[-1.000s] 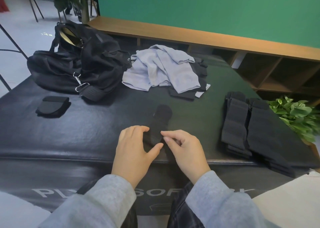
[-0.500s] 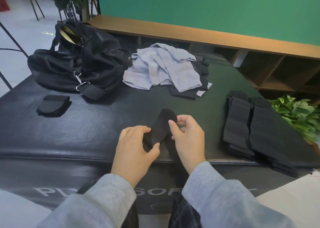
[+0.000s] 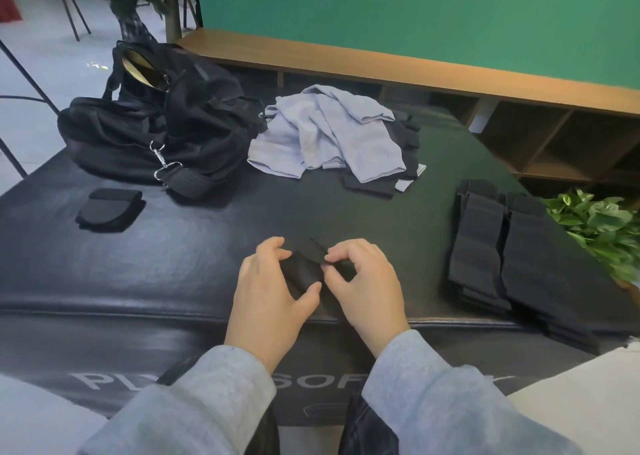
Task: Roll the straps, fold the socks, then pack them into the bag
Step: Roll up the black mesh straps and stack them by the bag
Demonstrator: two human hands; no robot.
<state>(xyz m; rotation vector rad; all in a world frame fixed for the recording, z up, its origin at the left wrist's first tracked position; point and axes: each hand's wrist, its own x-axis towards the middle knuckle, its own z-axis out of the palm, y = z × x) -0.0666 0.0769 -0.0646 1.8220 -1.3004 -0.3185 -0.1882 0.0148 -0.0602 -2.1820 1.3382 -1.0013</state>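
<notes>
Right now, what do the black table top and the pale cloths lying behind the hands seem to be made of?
The table top looks like padded black leather or vinyl: soft sheen, fine grain, a rolled seam along the front edge. The pale cloths look like soft knitted fabric, perhaps cotton: matte, limp folds, ribbed hems.

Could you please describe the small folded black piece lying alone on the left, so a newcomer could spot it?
Start at the black duffel bag at the mat's far left. Nearer the camera lies a small folded black piece. Unlike everything else, it lies alone.

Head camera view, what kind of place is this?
Probably a gym or fitness studio: a black padded mat serves as the work surface, a black duffel bag sits on it, and wooden cubby shelving lines the green wall.
</notes>
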